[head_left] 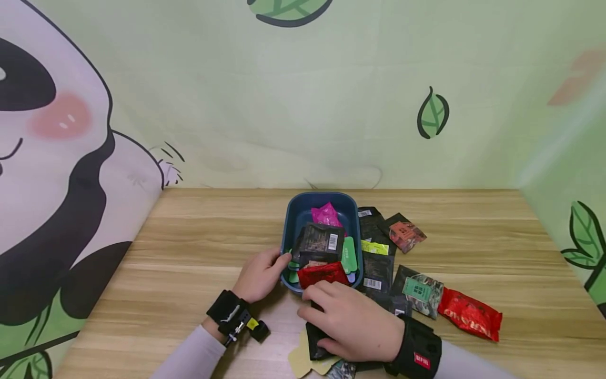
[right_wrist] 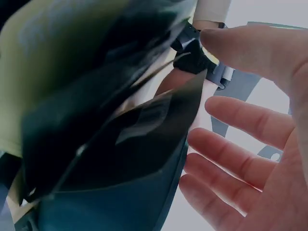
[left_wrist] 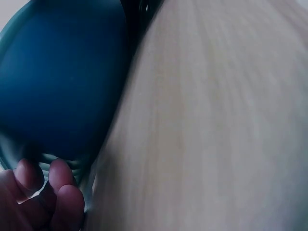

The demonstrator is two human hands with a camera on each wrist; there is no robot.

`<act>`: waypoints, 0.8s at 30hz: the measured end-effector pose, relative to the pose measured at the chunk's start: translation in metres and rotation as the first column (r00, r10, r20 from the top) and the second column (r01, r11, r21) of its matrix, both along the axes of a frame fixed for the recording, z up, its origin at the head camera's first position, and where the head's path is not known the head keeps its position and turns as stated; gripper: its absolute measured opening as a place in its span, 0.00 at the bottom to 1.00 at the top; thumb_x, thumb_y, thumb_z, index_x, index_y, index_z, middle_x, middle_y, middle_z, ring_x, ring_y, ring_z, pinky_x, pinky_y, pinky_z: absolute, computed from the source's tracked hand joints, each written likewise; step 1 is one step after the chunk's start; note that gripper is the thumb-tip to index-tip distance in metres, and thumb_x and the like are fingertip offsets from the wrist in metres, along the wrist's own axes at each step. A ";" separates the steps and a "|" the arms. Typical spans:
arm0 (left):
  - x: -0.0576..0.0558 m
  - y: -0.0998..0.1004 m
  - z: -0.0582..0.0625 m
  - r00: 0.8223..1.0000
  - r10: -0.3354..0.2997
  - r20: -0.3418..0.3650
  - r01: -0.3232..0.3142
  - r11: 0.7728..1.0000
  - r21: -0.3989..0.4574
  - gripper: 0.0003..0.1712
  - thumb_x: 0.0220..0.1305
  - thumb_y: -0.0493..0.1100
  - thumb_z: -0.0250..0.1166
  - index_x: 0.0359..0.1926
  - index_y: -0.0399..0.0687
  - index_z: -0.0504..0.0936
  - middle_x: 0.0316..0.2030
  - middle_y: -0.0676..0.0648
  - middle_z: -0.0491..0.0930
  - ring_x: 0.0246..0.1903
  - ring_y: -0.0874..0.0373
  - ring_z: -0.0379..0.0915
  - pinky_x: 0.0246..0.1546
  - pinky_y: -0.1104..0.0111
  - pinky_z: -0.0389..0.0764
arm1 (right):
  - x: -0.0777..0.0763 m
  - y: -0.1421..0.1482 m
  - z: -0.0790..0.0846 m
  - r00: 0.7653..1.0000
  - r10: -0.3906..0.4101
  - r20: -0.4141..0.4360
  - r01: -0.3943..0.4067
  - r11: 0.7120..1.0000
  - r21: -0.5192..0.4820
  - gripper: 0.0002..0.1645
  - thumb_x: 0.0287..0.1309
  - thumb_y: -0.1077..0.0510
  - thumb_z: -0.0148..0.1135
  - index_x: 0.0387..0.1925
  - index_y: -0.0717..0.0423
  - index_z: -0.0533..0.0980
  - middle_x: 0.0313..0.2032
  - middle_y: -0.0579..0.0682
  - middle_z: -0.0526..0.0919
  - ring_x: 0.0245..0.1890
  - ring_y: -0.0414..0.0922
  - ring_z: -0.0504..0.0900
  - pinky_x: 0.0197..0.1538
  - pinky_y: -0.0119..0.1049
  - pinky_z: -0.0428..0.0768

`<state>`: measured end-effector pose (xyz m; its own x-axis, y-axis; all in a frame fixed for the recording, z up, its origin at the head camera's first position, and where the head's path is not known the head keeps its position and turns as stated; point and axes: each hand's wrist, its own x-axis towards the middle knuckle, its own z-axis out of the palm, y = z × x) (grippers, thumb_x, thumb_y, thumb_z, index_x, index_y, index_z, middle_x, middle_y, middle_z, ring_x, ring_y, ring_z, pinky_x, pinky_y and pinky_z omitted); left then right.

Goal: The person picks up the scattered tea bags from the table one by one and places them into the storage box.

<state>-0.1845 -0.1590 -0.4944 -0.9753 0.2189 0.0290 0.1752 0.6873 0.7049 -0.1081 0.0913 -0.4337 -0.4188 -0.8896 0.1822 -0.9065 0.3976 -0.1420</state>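
Note:
A dark blue plastic bin (head_left: 293, 210) stands at the middle of the table. My left hand (head_left: 262, 273) grips its near left side, thumb at the rim; in the left wrist view bent fingers (left_wrist: 61, 173) lie against the bin's outside (left_wrist: 62, 82). Inside the bin are a pink packet (head_left: 325, 215), a black sachet (head_left: 317, 242), a red packet (head_left: 324, 274) and green pieces (head_left: 349, 255). Just in front of the bin, my right hand (head_left: 352, 321) hovers over a black sachet (head_left: 316, 345). In the right wrist view its fingers (right_wrist: 231, 154) and thumb spread apart beside dark sachets (right_wrist: 130, 144), pinching nothing.
Right of the bin lie several black sachets (head_left: 377, 271), a sachet with an orange label (head_left: 404, 233), one with a green label (head_left: 418, 290) and a red packet (head_left: 471, 314). Pale yellow pieces (head_left: 299, 360) lie near the front. A printed backdrop (head_left: 284, 105) borders the wooden table (head_left: 189, 237).

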 end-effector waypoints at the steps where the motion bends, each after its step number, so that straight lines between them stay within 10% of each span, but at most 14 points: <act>1: 0.000 0.000 0.000 1.000 0.000 0.001 0.000 1.000 0.002 0.15 0.79 0.56 0.54 0.39 0.58 0.84 0.24 0.55 0.75 0.26 0.59 0.70 0.28 0.66 0.67 | 0.001 -0.001 -0.001 1.000 0.001 -0.020 -0.001 1.000 0.002 0.31 0.56 0.42 0.76 0.59 0.47 0.78 0.54 0.46 0.77 0.52 0.42 0.74 0.60 0.38 0.79; 24: -0.001 0.001 -0.001 1.000 0.007 0.016 -0.007 1.000 0.005 0.16 0.79 0.56 0.54 0.37 0.58 0.82 0.23 0.54 0.75 0.25 0.59 0.71 0.26 0.67 0.67 | 0.007 -0.008 -0.008 0.998 -0.003 -0.066 0.012 0.992 0.129 0.10 0.65 0.54 0.70 0.48 0.47 0.84 0.41 0.42 0.82 0.38 0.35 0.77 0.45 0.26 0.81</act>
